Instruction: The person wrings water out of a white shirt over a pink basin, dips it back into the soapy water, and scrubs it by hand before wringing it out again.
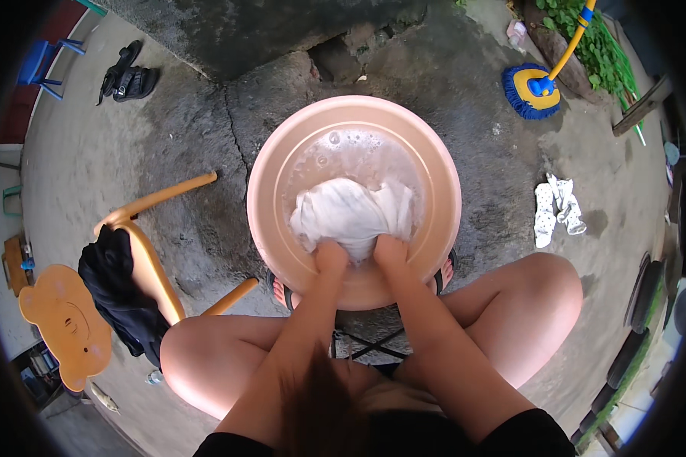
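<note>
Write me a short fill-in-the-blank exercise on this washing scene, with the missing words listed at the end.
1. Both hands, left hand and right hand, grip a wet white cloth inside a round ____ basin.
2. The water in the basin looks ____.
3. A black garment hangs on the overturned ____ chair.
4. The mop on the ground has a ____ head.

Missing words: pink; soapy; orange; blue

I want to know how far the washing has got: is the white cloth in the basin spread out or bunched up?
Bunched up. The white cloth sits crumpled in soapy water in the pink basin, both hands gripping its near edge.
</note>
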{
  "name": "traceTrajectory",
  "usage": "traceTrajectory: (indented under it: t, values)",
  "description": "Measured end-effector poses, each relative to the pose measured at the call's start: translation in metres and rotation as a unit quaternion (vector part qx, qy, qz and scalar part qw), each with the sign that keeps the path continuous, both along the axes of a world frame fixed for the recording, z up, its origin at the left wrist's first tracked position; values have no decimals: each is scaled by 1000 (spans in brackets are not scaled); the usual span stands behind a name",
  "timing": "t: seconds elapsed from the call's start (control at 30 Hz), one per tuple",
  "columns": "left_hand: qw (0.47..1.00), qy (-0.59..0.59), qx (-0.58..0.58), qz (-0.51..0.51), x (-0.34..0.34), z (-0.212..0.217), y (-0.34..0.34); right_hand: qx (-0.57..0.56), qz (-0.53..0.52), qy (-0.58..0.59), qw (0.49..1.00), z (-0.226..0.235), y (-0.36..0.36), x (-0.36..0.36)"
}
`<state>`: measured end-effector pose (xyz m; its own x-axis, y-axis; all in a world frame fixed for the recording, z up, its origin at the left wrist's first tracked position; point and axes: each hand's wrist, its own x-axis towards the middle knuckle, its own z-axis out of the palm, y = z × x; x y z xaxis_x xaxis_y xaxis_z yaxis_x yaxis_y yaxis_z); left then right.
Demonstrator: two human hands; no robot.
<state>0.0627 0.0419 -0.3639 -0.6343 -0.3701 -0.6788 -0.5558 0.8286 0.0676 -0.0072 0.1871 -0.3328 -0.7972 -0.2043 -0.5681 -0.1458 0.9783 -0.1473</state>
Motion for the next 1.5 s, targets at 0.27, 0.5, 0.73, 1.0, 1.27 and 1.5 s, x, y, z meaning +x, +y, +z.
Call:
traceTrajectory:
  t: [0.27, 0.5, 0.73, 1.0, 1.27, 1.5]
  values:
    - [596, 291, 342, 665, -56, 99, -41, -275, -222, -15, 935, 78, 3, -60]
    - [643, 351, 435, 524, -93, 298, -119, -470, -147, -23, 870, 246, -26, -127]
    - [810, 356, 395, 246, -48, 471, -129, -569, -22, -64, 820, 422, -1, -120]
    - [868, 391, 265, 156, -47, 440, -127, -477, 111, 15, 872, 409, 14, -122]
    - [858, 338, 377, 84, -59, 430, -89, -609, -73, -118, 781, 423, -2, -102]
    - [815, 410, 403, -74, -62, 437, -45, -664, -103, -169, 721, 432, -3, -98]
